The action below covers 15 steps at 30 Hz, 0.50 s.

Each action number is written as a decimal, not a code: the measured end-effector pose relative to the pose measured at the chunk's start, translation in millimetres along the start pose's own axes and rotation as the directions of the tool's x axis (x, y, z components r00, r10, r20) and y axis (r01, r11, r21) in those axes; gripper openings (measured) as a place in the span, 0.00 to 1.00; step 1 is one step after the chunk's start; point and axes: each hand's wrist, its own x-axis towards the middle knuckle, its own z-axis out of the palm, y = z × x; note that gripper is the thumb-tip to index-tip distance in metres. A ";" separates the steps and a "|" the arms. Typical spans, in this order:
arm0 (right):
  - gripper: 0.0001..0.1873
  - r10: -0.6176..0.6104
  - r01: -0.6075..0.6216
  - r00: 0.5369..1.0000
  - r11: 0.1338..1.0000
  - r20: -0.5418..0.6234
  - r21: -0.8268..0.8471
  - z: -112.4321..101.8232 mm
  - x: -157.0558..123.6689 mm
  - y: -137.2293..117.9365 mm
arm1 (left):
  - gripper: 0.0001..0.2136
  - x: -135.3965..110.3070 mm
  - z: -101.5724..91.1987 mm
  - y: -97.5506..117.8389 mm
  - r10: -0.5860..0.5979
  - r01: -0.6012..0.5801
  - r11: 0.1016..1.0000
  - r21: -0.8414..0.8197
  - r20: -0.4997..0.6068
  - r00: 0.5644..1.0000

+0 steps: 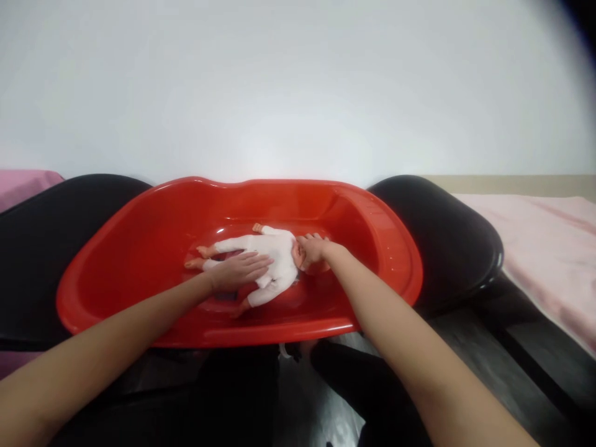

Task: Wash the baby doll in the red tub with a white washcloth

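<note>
A baby doll (pixel 274 257) in a white suit lies on its back inside a red plastic tub (pixel 139 248), feet to the left and head to the right. My left hand (pixel 239 270) rests flat on the doll's belly and hips, fingers stretched out. My right hand (pixel 313 250) is curled around the doll's head, which it mostly hides.
The tub sits on a black rounded surface (pixel 442 236) that shows on both sides of it. Pink cloth (pixel 544 236) covers a surface to the right, and more pink (pixel 23 183) shows at far left. A plain white wall stands behind.
</note>
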 end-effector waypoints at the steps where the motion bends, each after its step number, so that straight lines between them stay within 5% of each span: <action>1: 0.50 0.003 -0.003 1.000 1.000 0.008 -0.001 -0.7 -0.4 -0.7 | 0.20 9.1 -3.6 3.8 -0.070 0.071 0.997 0.012 -0.056 0.996; 4: 0.52 0.011 -0.011 0.999 1.000 0.032 -0.001 -2.8 -1.0 -2.0 | 0.22 31.9 -7.8 11.8 -0.187 0.184 0.982 -0.039 -0.098 0.977; 6: 0.53 0.016 -0.016 0.999 1.000 0.039 -0.006 -3.7 -1.4 -2.5 | 0.22 37.1 -3.3 13.9 -0.140 0.137 0.985 -0.104 -0.023 0.990; 10: 0.51 0.005 -0.005 1.000 1.000 0.030 -0.007 -3.5 -3.0 -2.8 | 0.19 22.7 14.9 15.6 0.015 0.005 0.984 -0.179 0.109 0.994; 15: 0.49 -0.009 0.009 1.000 1.000 0.023 -0.004 -2.1 -3.5 -1.6 | 0.12 0.8 29.3 17.7 -0.056 0.073 0.996 -0.054 0.261 0.964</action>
